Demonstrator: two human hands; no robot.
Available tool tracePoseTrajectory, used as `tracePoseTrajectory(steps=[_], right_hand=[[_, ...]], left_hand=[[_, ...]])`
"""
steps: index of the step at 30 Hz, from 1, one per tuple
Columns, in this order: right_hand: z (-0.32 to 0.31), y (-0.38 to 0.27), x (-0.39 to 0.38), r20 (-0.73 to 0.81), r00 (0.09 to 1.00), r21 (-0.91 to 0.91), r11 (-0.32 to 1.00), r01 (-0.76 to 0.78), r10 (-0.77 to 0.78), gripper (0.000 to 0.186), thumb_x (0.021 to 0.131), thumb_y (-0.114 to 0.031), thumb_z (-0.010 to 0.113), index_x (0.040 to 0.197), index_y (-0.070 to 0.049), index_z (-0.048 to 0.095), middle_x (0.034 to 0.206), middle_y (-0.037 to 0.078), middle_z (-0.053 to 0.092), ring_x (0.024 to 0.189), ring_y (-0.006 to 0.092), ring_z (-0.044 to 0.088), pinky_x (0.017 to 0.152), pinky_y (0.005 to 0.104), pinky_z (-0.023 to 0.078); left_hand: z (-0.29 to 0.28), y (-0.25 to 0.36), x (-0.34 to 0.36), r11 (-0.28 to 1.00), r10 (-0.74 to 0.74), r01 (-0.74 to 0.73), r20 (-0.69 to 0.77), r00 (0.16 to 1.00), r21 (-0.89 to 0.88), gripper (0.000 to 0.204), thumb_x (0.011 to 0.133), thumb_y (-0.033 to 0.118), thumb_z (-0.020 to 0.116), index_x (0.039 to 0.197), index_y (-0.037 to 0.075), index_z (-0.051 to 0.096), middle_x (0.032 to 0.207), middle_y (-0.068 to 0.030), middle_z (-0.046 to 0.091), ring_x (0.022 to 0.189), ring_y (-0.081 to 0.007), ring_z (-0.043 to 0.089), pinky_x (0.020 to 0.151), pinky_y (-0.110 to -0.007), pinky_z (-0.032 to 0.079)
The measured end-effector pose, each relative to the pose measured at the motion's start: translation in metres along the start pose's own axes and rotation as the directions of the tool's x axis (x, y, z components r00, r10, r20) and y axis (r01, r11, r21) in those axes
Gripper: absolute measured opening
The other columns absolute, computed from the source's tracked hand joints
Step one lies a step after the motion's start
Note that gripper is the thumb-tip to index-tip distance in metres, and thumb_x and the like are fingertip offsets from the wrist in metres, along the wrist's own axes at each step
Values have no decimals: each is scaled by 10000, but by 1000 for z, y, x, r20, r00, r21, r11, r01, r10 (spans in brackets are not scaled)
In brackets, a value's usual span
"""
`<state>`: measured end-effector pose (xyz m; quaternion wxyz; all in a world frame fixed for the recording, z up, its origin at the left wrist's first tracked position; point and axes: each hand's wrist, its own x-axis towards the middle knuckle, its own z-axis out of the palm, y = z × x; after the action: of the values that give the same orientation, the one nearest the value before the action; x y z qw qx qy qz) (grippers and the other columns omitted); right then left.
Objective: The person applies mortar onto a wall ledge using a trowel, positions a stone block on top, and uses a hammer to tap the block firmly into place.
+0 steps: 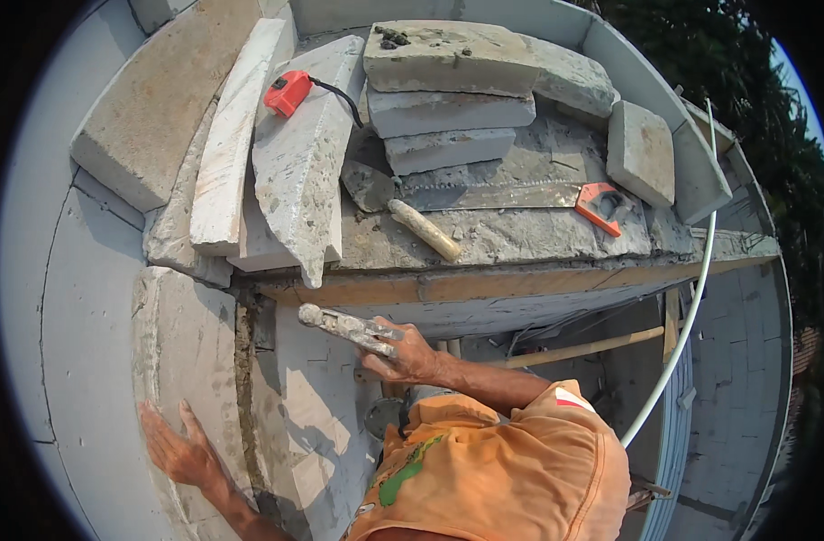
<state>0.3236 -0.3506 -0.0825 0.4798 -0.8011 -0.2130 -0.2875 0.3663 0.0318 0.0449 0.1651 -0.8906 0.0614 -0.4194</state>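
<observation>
My left hand [178,446] lies with fingers spread on a long pale block [187,343] along the left side, beside a rough mortar-filled joint [245,397]. My right hand [403,352] grips a mortar-caked grey tool [340,326] with a knobbed end, held out to the left below the front edge of the ledge [520,279]. On that ledge are a handsaw [597,206] with an orange handle and a trowel [367,180] with a pale wooden handle. A red tape measure [288,94] rests on an angled offcut of block.
Cut blocks [448,59] are stacked at the back, with slabs [151,108] leaning at the left against a curved block wall [78,334]. A white pipe [700,288] arcs down the right side, past a lower space with a wooden pole [592,347]. Trees stand beyond.
</observation>
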Motion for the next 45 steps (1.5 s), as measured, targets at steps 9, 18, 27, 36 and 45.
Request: tracePoseTrajectory(steps=[9, 18, 27, 36, 45], right_hand=[[-200, 7, -44, -243, 914, -690, 605, -398, 324, 425, 736, -131, 794, 1097, -41, 587, 867, 110, 584, 740, 321, 657, 610, 414, 552], [-264, 63, -37, -265, 832, -856, 279, -435, 487, 385, 798, -295, 799, 1090, -100, 642, 872, 109, 594, 775, 310, 683, 659, 422, 567], [-272, 91, -23, -114, 914, -906, 337, -257, 389, 429, 883, -459, 689, 1113, -98, 672, 881, 102, 603, 903, 294, 635, 756, 425, 509], [-389, 184, 15, -318, 884, -919, 118, -376, 343, 300, 905, -160, 584, 1183, -109, 684, 1079, 119, 654, 1022, 325, 619, 836, 457, 505], [-487, 288, -30, 85, 909, -976, 218, -6, 408, 57, 830, -83, 607, 858, -55, 648, 854, 162, 634, 832, 391, 625, 794, 475, 488]], left_hand=[[19, 2, 1, 998, -29, 28, 15, 999, 56, 476, 950, 308, 691, 1333, 38, 606, 1297, -95, 666, 1150, -260, 651, 946, -371, 513], [9, -4, 2, 995, -30, 29, 10, 999, 95, 439, 974, 301, 663, 1331, 50, 613, 1292, -91, 670, 1130, -262, 661, 922, -377, 518], [-1, 2, 10, 998, -22, 20, 28, 999, 67, 346, 990, 223, 643, 1259, 4, 650, 1222, -137, 698, 1076, -296, 684, 893, -385, 539], [-1, 7, 11, 997, -68, 67, 24, 997, 32, 348, 993, 211, 635, 1286, 22, 646, 1248, -111, 694, 1105, -282, 675, 906, -385, 520], [-1, 19, 24, 977, -180, 173, -46, 983, -121, 265, 878, 64, 690, 1138, 12, 709, 1136, -132, 731, 1055, -293, 689, 938, -380, 495]])
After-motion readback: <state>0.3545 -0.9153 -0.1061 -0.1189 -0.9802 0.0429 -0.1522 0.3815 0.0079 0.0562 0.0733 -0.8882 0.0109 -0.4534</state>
